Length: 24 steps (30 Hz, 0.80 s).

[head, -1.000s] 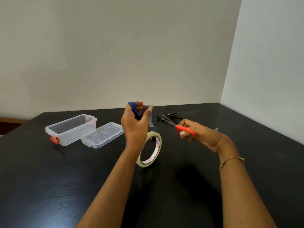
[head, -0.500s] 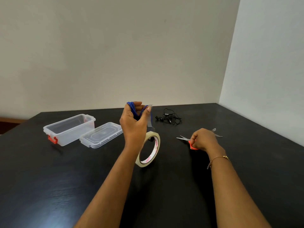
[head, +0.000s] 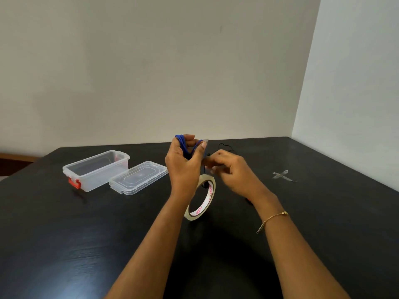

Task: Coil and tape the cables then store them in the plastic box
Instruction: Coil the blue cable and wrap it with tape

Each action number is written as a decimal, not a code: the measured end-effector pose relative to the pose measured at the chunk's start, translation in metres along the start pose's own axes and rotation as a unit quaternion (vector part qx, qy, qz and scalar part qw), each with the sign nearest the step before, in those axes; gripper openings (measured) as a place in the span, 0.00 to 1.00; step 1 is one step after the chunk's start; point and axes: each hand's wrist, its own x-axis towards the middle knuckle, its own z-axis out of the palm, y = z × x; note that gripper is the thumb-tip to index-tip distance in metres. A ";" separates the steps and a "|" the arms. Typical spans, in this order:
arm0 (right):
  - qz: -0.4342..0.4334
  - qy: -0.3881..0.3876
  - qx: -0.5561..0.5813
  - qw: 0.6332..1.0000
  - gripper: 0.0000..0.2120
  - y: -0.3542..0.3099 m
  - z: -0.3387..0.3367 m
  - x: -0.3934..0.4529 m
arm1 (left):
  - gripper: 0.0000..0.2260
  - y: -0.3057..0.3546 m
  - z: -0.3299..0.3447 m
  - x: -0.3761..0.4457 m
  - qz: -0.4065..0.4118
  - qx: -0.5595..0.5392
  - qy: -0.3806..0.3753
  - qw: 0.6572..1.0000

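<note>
Blue cable, coiled into a small bundle, sits in the left hand, whose fingers and thumb curl round it, raised above the black table. A strip of clear tape sticks up by that thumb. The right hand is just beside the left, its fingers bent in toward the bundle; it is blurred, and I cannot tell whether it pinches the tape or touches nothing. Taking the tape roll as the landmark: it stands on edge on the table directly below the two hands. To its left lies the clear lid, and just beyond that the open plastic box with a red latch. Behind the roll, partly hidden by the right hand, lies a black cable. Well to the roll's right, crossed scraps of tape lie on the table.
</note>
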 end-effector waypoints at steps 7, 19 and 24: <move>-0.013 -0.002 -0.038 0.999 0.09 0.000 0.004 0.002 | 0.11 -0.002 0.000 0.000 0.004 0.004 0.001 1.000; 0.008 0.010 -0.019 1.000 0.03 0.008 -0.005 -0.001 | 0.12 -0.003 0.000 0.001 -0.003 0.005 0.034 0.999; 0.028 -0.024 0.027 0.999 0.05 0.010 -0.008 -0.003 | 0.11 -0.004 0.002 0.000 0.004 0.019 0.045 0.999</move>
